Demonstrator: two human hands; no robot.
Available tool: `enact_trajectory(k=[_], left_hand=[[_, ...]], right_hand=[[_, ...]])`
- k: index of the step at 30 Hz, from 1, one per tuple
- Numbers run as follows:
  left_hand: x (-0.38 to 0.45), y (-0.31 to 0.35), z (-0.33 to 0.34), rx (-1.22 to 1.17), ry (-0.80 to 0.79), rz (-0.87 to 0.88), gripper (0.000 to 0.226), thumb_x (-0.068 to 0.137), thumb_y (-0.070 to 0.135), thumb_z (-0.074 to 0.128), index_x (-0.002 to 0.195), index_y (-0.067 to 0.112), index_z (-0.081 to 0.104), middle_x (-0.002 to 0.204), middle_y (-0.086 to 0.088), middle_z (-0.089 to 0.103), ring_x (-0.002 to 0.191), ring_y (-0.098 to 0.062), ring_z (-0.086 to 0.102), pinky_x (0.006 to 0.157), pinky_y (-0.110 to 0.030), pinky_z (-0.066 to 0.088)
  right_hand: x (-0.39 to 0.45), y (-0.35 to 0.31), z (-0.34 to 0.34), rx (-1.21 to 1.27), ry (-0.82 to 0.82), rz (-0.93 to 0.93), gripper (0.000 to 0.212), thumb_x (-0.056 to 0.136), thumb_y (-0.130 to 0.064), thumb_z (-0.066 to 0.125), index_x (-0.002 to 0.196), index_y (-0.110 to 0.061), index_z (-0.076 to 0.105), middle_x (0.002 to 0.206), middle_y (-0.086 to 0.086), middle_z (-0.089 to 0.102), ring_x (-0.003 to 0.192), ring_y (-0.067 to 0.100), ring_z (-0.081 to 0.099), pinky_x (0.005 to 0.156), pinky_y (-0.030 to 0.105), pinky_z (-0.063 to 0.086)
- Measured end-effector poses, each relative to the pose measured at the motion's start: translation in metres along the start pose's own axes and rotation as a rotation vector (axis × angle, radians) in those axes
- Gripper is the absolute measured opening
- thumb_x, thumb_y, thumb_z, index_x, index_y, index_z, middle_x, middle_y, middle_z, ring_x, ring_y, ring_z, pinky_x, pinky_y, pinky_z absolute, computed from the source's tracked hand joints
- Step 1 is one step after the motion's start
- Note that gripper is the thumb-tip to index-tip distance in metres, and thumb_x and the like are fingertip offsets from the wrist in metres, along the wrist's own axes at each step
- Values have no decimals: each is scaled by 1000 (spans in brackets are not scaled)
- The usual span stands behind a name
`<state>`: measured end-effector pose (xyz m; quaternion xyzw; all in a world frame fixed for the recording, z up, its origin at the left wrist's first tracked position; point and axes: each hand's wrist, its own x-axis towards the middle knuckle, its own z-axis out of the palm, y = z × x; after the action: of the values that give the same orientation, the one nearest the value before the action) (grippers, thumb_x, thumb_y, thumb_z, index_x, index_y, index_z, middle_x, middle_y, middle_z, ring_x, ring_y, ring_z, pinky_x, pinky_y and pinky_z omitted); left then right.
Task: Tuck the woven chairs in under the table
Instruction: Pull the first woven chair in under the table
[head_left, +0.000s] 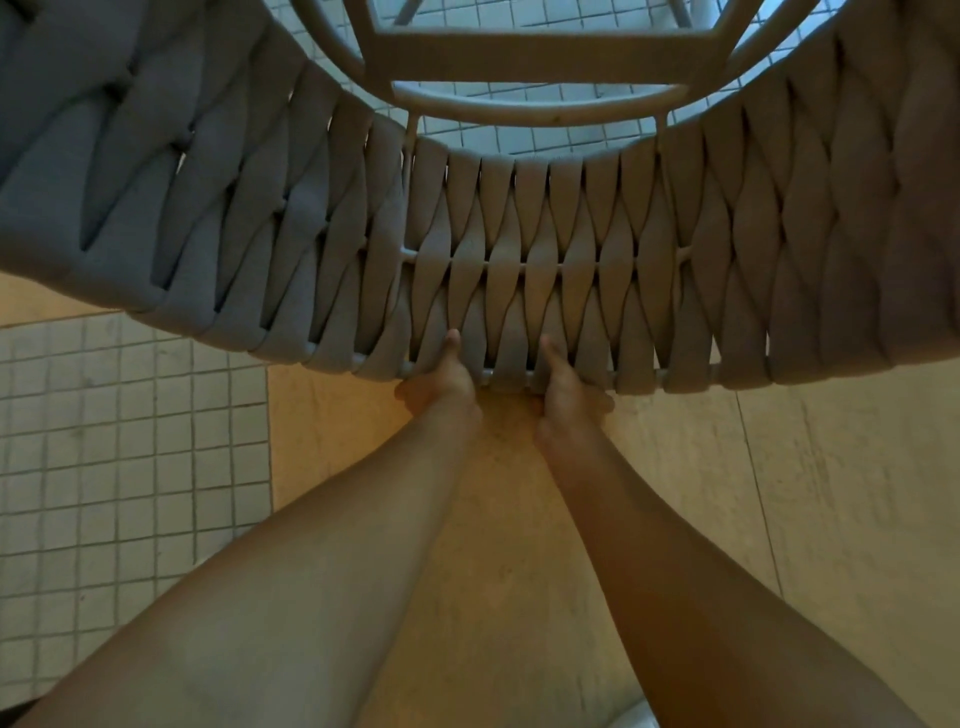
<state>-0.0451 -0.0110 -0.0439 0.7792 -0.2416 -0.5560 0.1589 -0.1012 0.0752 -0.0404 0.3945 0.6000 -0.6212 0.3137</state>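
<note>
Thumbs lie flat against the inner face of the woven backrest, one from each hand, while the remaining fingers curl over the top rail and out of my sight on the far side. So I read both hands as closed around that rail: the left hand (441, 376) and the right hand (569, 387) sit close together near the middle of the woven chair (519, 249), clamped on its upper edge. Both forearms run straight out from me to that grip, roughly parallel.

Outward from the hands, the backrest sweeps in a wide arc to both sides of the view, its broad grey straps crossing over a thin middle bar. Beyond it I see the pale seat frame (540, 106), and small white floor tiles (104, 441) showing through the frame and at my lower left. Under my arms lies larger beige paving.

As for progress, I judge this chair to be in hand but not yet confirmed as tucked. No table top or table leg is plainly visible from here, so I cannot tell how far the seat sits under it. The task speaks of several chairs, and I see only this one, so the state of the others is unknown to me. What is left, at the least, is pushing this one home and letting go.
</note>
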Motion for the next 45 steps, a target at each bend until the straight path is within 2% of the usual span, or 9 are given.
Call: enact_trajectory(k=[7,15,20,23,30,34,37,40,45], left_hand=[[3,-8,-2,-80,-7,33,93,67,55,88,138,12,47,127,-7,65,117,-29,62,84,-32,43],[-30,-3,-15,-38,87,306,81,73,51,86,130,11,44,125,-8,64,112,-26,65,84,-27,48],[-83,7,-43,-55,-47,554,68,88,37,78,136,8,40,129,-4,56,112,-16,61,73,-6,50],[-127,16,-67,-16,-106,668,76,87,26,79,145,7,33,140,-5,38,116,-16,56,85,-16,55],[-186,45,-131,732,-115,1369,38,92,34,69,118,9,54,128,-16,41,118,-27,39,101,-38,34],[-199,88,-159,1199,-262,1807,58,76,41,68,125,15,52,131,-11,45,119,-31,43,100,-40,32],[-213,123,-163,1457,-266,1810,76,76,28,73,144,12,44,146,-13,46,138,-34,39,118,-48,23],[-226,145,-162,1732,-328,1715,83,92,26,60,161,17,16,166,-12,20,155,-31,9,124,-56,5],[-252,176,-175,1950,-395,1649,81,101,22,47,161,19,-8,169,-14,-2,156,-28,0,122,-60,9]], right_hand=[[0,-2,18,-207,206,38,123,62,-52,92,151,-4,21,146,17,44,131,37,48,91,36,41],[-29,-4,8,85,109,-158,101,61,-24,99,135,-15,30,133,10,58,114,25,61,95,40,56],[-78,-44,11,178,92,-199,93,67,-13,95,129,-22,27,132,9,55,114,26,62,93,47,58],[-119,-68,8,171,89,-190,90,68,-9,94,125,-23,26,132,12,53,116,29,61,96,52,56],[-204,-94,-10,105,126,-179,84,71,-13,92,119,-28,25,128,9,54,113,27,61,99,52,54],[-246,-101,-22,40,166,-163,81,73,-15,91,120,-27,25,131,11,56,118,29,61,100,50,54],[-271,-108,-28,50,177,-176,81,74,-12,90,119,-28,24,131,11,54,113,25,60,101,48,54],[-293,-114,-31,45,178,-201,80,74,-12,90,121,-24,26,124,7,53,105,20,59,98,48,55],[-338,-124,-28,-13,146,-270,74,78,-14,87,122,-21,29,115,-3,52,95,10,58,96,46,57]])
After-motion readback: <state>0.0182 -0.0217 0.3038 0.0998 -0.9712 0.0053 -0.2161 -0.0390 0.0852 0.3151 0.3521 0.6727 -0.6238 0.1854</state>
